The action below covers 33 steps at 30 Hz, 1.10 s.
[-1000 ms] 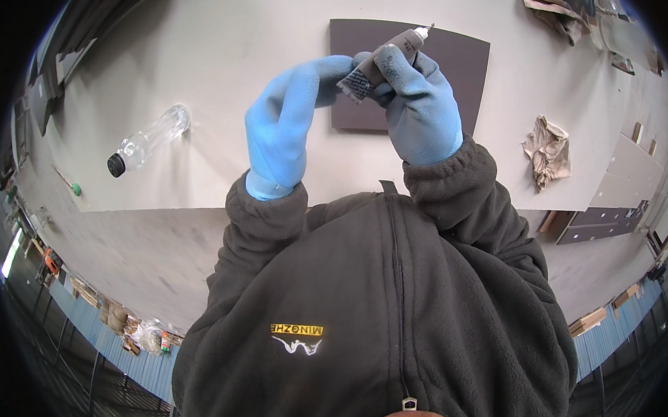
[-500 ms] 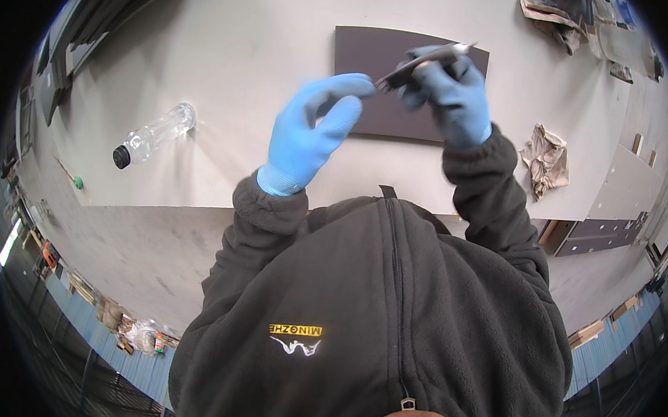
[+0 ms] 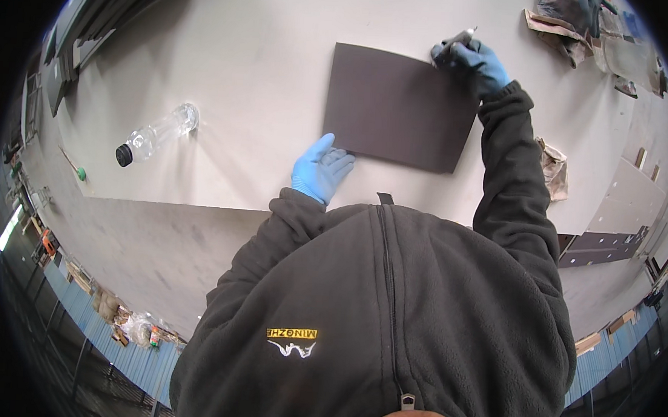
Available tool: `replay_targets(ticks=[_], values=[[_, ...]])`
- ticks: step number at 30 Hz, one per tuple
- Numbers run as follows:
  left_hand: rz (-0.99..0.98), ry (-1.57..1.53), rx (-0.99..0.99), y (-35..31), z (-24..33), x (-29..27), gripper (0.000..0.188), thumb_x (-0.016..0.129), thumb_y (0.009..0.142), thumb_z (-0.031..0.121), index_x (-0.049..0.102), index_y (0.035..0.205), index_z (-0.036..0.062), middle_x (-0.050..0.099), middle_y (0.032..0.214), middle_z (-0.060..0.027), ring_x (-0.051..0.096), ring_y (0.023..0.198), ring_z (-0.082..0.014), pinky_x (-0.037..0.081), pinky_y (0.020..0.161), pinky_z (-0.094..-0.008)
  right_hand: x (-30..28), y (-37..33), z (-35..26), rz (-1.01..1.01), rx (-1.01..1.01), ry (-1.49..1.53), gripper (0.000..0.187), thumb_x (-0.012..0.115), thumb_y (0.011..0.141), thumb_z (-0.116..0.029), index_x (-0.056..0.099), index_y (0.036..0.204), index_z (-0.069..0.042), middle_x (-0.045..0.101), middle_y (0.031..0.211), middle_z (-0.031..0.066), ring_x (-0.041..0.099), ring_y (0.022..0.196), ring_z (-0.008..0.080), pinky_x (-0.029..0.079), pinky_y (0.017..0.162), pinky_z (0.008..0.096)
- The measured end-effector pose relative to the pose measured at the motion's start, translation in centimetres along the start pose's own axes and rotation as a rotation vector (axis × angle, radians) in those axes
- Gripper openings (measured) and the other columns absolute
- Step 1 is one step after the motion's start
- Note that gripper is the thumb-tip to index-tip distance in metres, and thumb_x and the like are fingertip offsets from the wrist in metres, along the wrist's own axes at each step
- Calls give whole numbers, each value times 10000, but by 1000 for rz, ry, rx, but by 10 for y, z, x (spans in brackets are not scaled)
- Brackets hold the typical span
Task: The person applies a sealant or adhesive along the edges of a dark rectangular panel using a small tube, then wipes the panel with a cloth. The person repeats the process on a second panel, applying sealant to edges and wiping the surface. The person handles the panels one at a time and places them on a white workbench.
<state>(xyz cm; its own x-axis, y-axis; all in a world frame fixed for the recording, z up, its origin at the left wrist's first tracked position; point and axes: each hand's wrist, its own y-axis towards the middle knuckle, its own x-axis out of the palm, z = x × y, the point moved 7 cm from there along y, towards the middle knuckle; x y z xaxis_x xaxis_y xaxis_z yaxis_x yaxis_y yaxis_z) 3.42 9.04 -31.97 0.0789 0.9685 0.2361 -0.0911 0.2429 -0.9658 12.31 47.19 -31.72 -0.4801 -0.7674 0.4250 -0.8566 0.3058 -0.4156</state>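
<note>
Inspector: Reporting on the right hand (image 3: 479, 61) first: gloved in blue, it is reaching out at full stretch and is clenching a slim grey-and-silver marker-like tool (image 3: 454, 43). The tool is lying at a slant across the fingers, its pale tip sticking out beyond the hand.

Clerk: And where is the dark sheet (image 3: 402, 108) sitting?

Inspector: It is lying flat on the pale table (image 3: 243, 75), between the two hands. The right hand is hovering at the sheet's far right corner; whether the tool is touching the sheet, I cannot tell.

Clerk: The left hand (image 3: 319, 170)?

Inspector: Also gloved in blue, it is resting open and released, fingers spread, grasping nothing. Its fingertips are lying at the sheet's near left corner, touching or just beside the edge.

Clerk: Anything else about?

Inspector: A clear plastic bottle (image 3: 156, 134) with a dark cap is lying on its side well to the left of the left hand. A crumpled brownish rag (image 3: 554, 169) is lying just right of the right forearm.
</note>
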Motion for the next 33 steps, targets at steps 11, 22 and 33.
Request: replay_targets(ticks=[11,22,33], values=[[-50,135,133,13,8,7,214,782,916,185,569,908,164,677,959,-20,674,1007,-224,537,921,-440,-9,-29,33,87,53,196,244,662,1013,-224,637,1059,14,688,1032,144,639,941,254,499,917,385],[-148,144,586,-31,54,85,356,703,974,141,595,1295,34,682,1243,-111,681,1113,-248,566,954,-427,-8,-47,44,150,-35,388,224,611,1035,-166,629,1097,49,711,1071,142,691,969,227,544,880,348],[-506,732,630,-131,147,173,377,685,971,175,647,1275,-44,699,1225,-129,706,1029,-209,585,908,-351,83,-119,-39,39,-280,831,257,635,1031,-291,679,1138,-61,667,995,86,618,947,234,366,1169,635]])
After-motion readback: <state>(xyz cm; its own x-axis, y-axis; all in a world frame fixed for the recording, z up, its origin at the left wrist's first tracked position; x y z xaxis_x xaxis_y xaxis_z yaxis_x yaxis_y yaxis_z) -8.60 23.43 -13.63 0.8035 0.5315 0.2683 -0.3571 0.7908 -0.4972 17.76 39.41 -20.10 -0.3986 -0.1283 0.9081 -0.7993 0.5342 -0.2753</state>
